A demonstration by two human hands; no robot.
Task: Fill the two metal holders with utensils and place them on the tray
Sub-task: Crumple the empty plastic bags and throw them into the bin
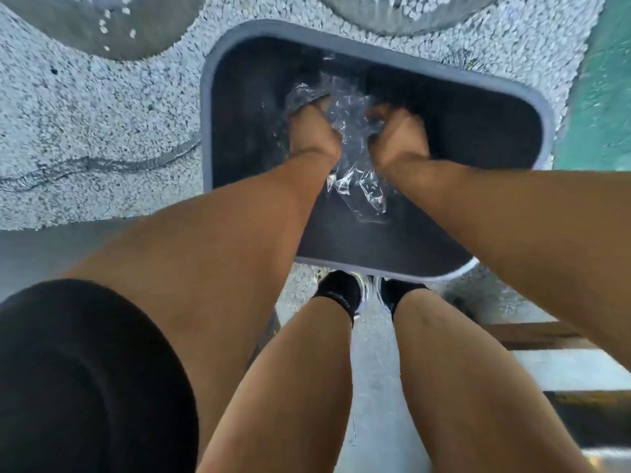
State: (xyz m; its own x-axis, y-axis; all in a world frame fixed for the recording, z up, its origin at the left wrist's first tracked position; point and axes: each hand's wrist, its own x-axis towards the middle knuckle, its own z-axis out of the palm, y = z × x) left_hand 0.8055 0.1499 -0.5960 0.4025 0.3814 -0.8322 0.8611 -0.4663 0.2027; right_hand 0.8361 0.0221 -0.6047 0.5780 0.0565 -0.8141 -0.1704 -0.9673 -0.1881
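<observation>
Both my hands reach down into a dark grey bin (pixel 358 49) that stands on the ground in front of my feet. My left hand (pixel 312 131) and my right hand (pixel 397 136) each grip a crumpled piece of clear plastic wrap (pixel 355 186) that hangs between and below them. The picture is blurred, so the fingers are hard to make out. No metal holders, utensils or tray are in view.
The bin stands on pebbled ground (pixel 102 114) with round concrete slabs (pixel 102 22) at the top. My legs and black-socked shoes (pixel 341 295) are just below the bin. A green surface (pixel 601 97) lies to the right, wooden steps (pixel 546 336) at the lower right.
</observation>
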